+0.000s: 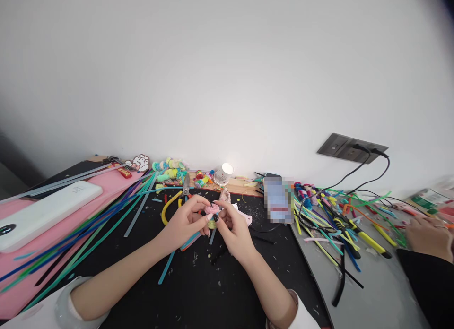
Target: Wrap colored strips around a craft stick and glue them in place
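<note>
Between the fingertips of both hands, above the black mat, is a small fuzzy pink piece with yellow-green under it; it looks like pipe cleaner. My left hand pinches it from the left, its fingers curled. Opposite, my right hand has thumb and forefinger closed on the same piece. Fingers hide much of it, so its full shape does not show. Just beyond my left hand lie yellow-handled scissors. A pale pink piece is partly hidden behind my right hand.
A phone with a blurred screen leans at the back right. A paper cup stands by the wall. Pipe cleaners and a white power bank cover the left. Pliers lie right, near another person's hand.
</note>
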`<state>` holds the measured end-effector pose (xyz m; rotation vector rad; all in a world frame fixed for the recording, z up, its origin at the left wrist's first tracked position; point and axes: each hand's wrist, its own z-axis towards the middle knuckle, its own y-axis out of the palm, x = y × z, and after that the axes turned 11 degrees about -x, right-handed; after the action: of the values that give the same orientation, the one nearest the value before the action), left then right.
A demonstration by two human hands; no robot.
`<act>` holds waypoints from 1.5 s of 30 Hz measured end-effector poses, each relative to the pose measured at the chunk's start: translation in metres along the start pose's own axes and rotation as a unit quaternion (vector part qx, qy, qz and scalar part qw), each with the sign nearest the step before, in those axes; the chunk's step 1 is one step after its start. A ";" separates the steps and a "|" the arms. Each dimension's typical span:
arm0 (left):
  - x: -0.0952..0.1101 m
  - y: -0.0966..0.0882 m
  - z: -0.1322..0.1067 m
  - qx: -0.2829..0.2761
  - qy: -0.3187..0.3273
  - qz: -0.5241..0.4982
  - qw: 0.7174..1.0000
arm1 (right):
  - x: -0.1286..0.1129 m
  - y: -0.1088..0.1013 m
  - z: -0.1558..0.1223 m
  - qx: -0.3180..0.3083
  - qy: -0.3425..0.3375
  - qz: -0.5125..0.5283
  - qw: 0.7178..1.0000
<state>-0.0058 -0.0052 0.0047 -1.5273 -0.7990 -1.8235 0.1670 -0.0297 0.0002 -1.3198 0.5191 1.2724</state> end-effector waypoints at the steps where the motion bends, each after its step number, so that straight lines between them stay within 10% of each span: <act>1: 0.000 0.000 0.000 -0.001 0.001 0.002 1.000 | 0.000 0.000 0.000 0.000 -0.001 0.003 1.000; 45: 0.003 -0.001 0.002 -0.011 -0.019 -0.054 0.998 | 0.002 0.000 0.001 0.001 0.014 0.037 0.999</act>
<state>-0.0062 -0.0032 0.0076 -1.5645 -0.8967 -1.8917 0.1675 -0.0281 -0.0014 -1.3281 0.5936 1.3148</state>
